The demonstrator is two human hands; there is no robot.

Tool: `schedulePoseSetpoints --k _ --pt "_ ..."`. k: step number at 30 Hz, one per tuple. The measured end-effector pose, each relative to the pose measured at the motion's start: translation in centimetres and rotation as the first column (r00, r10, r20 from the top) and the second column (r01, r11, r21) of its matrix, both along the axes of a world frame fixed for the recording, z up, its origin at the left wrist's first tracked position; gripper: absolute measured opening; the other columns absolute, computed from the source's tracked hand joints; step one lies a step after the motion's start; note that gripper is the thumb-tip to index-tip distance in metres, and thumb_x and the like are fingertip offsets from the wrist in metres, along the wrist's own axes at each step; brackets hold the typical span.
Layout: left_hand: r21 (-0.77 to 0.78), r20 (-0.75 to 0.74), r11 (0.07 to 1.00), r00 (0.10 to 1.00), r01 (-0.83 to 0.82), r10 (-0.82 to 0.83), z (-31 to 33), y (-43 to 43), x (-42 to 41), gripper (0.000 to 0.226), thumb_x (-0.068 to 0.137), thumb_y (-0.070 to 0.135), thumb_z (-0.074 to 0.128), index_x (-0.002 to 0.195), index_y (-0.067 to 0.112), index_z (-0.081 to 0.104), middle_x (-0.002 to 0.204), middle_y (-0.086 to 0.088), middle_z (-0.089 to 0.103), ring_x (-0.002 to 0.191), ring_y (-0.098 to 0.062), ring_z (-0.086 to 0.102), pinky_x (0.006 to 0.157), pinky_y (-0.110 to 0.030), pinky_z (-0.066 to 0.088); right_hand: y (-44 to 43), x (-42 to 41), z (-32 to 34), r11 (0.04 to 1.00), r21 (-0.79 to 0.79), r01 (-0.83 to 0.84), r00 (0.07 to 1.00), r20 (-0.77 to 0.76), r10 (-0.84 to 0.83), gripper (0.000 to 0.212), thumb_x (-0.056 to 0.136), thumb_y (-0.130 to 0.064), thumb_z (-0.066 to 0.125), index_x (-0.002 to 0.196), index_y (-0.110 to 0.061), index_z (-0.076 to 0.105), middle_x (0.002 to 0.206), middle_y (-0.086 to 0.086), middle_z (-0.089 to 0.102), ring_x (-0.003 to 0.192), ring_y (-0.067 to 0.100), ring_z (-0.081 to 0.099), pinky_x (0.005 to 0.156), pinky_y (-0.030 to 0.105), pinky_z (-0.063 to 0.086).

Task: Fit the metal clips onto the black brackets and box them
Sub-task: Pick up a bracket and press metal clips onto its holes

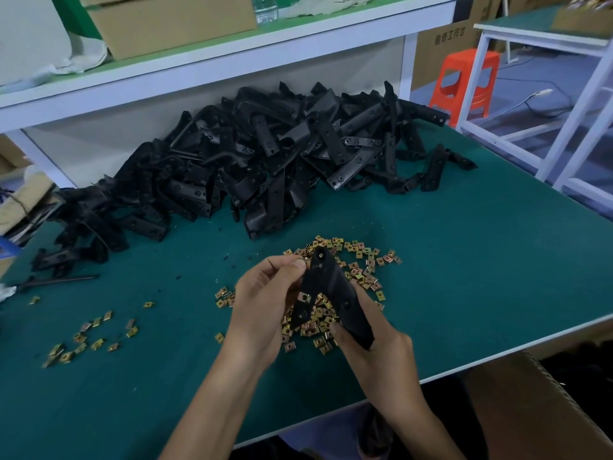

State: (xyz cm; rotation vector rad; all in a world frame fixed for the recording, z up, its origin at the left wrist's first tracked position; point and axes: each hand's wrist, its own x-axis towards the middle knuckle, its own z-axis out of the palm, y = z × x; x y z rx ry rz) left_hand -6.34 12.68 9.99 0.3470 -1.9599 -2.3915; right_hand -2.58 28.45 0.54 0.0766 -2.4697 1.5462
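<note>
The right hand's (374,346) grip is closed round the near end of a matte black bracket (335,293), fingers curled under it. The left hand's (265,303) grip is narrow, with thumb and forefinger pinching the left edge of the bracket's far end. We cannot tell whether a clip sits between them. The bracket is held just above the worktop (464,260), at its near middle. It forks into two flat arms with small round holes. On the left arm we see one square, brassy clip (303,297) with a hole in its centre.

Directly beneath the hands lies a heap of clips (358,260), shiny yellow-gold and thin-edged, spread on the dull green mat of the worktop. Loose clips (93,333) are scattered well apart to the near left.

Farther off, a big pile of brackets (265,154) runs across the far side, tangled, angular and dark. Above it we see a white shelf (232,61) carrying a brown cardboard box (166,24). At the far right stands an orange plastic stool (464,81). A corrugated carton (517,410) sits below the worktop's near right edge.
</note>
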Motion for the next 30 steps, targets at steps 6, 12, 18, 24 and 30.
schedulePoseSetpoints --k 6,12,18,24,30 --pt "-0.159 -0.008 0.984 0.996 0.082 -0.084 1.0 -1.1 -0.5 0.006 0.092 0.008 0.069 0.088 0.004 0.072 0.087 -0.013 0.071 0.078 -0.020 0.064 0.066 -0.027 0.053 -0.1 0.1 -0.1 1.000 0.023 -0.017 1.000 0.002 0.017 0.073 0.089 -0.040 0.075 0.147 -0.057 0.035 0.099 -0.016 0.075 0.090 0.008 0.071 0.073 0.030 0.057" --pt "-0.349 -0.017 0.934 0.996 0.078 -0.090 0.9 -0.6 -0.4 0.005 0.087 0.017 0.076 0.082 0.015 0.077 0.083 -0.008 0.075 0.073 -0.011 0.065 0.069 -0.026 0.052 -0.2 0.0 -0.5 0.997 0.078 -0.001 1.000 0.011 0.000 0.074 0.088 -0.042 0.076 0.149 -0.053 0.036 0.087 -0.017 0.071 0.085 0.008 0.067 0.062 0.015 0.047" --pt "-0.462 -0.095 0.887 0.994 0.008 -0.059 0.3 -0.8 0.2 0.005 0.090 0.023 0.075 0.086 0.025 0.077 0.084 0.006 0.077 0.081 -0.007 0.072 0.072 -0.021 0.055 -0.3 0.1 -0.2 0.995 0.096 -0.011 0.999 0.032 0.008 0.071 0.090 -0.046 0.071 0.144 -0.059 0.028 0.096 -0.021 0.072 0.101 0.005 0.060 0.064 0.005 0.042" --pt "-0.672 -0.114 0.739 0.981 0.039 -0.155 -0.8 0.0 2.0 0.042 0.085 0.043 0.073 0.125 0.048 0.061 0.109 0.030 0.067 0.103 0.009 0.063 0.084 -0.010 0.049 -0.3 -0.2 -0.1 0.999 -0.016 0.035 0.995 0.097 -0.033 0.065 0.086 -0.040 0.077 0.141 -0.051 0.045 0.105 -0.024 0.072 0.097 0.005 0.067 0.070 0.012 0.046" --pt "-0.736 -0.217 0.660 0.976 -0.150 -0.020 -1.3 0.7 3.2 0.031 0.084 0.047 0.076 0.112 0.038 0.068 0.103 0.023 0.069 0.099 0.005 0.063 0.087 -0.030 0.055 -0.1 -0.3 0.3 0.989 -0.137 0.058 0.993 0.113 -0.042 0.049 0.088 -0.053 0.064 0.134 -0.038 0.057 0.093 -0.020 0.072 0.084 0.007 0.070 0.070 0.036 0.058"
